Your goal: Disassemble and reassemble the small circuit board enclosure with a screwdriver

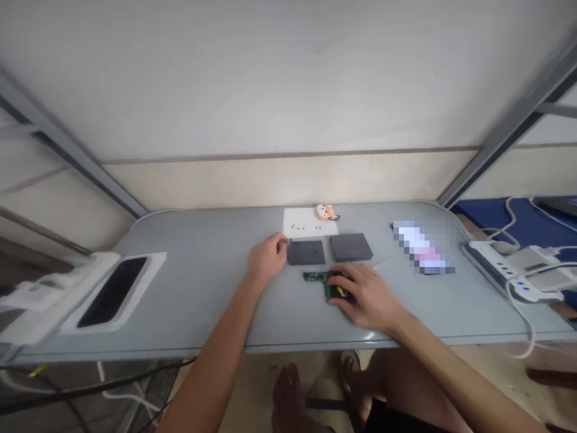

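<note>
"Rising behind everything is a pale wall [288, 78], and below it spreads a grey desk [202, 294]."

"What stands at the ends?"

"A white power strip [500, 264] on the right and a second strip [58, 304] on the left. By the left one, a black phone [112, 294] lies on a white sheet [155, 264]; toward the right, another phone [421, 246] shows a lit, blurred-out screen."

"And your hands?"

"Apart, my right hand [363, 294] and my left hand [269, 257], both near the middle of the desk."

"What's around them?"

"White paper [300, 218] at the back, a dark box [351, 246] in front of it, and a flat dark panel [307, 252] just beside the box. My left fingertips are drawn together at the panel's left corner; I cannot tell whether they pinch anything."

"The right?"

"Its fingers and thumb curve down onto a green circuit board [315, 276], nearer me than the panel. They touch it, but I cannot tell whether they grip or merely rest."

"Anything smaller?"

"An orange-and-white toy [324, 211] on the paper's corner, a thin rod [383, 262] beyond my right hand, and a few dark specks [298, 228] on the paper."
</note>
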Demonstrator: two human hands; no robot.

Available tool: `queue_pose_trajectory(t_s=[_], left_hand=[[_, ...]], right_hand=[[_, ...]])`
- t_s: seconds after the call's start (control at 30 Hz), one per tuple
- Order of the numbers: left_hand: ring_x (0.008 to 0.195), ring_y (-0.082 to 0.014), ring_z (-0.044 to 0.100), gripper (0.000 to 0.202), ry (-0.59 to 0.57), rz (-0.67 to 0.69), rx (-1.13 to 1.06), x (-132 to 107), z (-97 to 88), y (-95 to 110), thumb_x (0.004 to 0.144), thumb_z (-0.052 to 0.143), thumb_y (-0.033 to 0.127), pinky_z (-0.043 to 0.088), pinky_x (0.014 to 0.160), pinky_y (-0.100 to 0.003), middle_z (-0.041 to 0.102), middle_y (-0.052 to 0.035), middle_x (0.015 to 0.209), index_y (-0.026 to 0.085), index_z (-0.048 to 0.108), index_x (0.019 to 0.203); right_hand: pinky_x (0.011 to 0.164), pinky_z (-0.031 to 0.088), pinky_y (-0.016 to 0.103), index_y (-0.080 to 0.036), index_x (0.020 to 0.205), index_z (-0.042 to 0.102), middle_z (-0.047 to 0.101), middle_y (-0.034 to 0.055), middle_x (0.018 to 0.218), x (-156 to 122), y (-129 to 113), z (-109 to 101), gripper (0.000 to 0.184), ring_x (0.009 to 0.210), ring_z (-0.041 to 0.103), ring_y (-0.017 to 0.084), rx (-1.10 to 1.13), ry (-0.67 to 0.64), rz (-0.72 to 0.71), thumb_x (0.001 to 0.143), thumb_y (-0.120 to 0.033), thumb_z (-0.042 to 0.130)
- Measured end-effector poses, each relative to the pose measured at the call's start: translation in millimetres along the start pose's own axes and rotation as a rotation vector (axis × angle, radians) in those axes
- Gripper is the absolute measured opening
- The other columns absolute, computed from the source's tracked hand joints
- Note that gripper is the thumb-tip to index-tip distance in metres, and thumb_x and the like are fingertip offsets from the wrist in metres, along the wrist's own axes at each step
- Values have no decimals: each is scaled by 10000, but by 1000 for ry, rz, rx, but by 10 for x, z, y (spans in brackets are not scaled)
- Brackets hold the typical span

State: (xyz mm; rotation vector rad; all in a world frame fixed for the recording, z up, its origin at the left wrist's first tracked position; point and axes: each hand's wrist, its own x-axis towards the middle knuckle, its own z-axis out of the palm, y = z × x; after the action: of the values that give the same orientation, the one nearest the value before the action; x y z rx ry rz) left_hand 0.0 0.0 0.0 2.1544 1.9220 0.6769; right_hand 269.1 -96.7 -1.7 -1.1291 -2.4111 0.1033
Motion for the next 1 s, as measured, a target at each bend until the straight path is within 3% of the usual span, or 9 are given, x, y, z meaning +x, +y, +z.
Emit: queue_pose_trajectory(t_s=[0.17,0.37,0.5,0.83,1.0], left_hand=[[902,-229,715,253,-35,44,30,-4,16,-2,932,543,196,449,724,-311,799,-9,1029,285,763,1018],[794,-208,678,233,-52,47,124,-13,-11,25,938,525,220,394,651,-303,773,-21,899,267,742,1006],[712,-196,640,214,-73,32,141,-10,-8,35,943,539,269,374,619,-304,737,-17,826,258,721,1055],[738,-203,670,259,-83,45,161,-5,2,11,970,531,296,439,666,-306,732,-17,821,270,726,1139],[725,-203,667,302,-94,60,150,5,-7,2,972,529,334,439,661,-307,739,-16,836,265,718,1197]], right_hand=[[932,500,467,-218,1121,722,668,126,1325,374,187,-126,258,1093,660,293,-75,5,-45,994,-406,598],[934,493,450,-203,1048,759,713,106,1166,979,446,-164,231,1026,669,286,-87,-152,-111,937,-391,684],[930,491,444,-203,1067,758,711,112,1178,960,486,-71,246,1038,668,278,-30,-84,-76,957,-400,660],[913,483,437,-236,1081,743,701,91,1214,865,536,-44,219,1027,664,257,50,-17,-36,966,-402,659],[896,487,422,-221,1085,751,700,110,1147,902,483,50,267,1036,661,259,48,-61,-58,971,-443,656]])
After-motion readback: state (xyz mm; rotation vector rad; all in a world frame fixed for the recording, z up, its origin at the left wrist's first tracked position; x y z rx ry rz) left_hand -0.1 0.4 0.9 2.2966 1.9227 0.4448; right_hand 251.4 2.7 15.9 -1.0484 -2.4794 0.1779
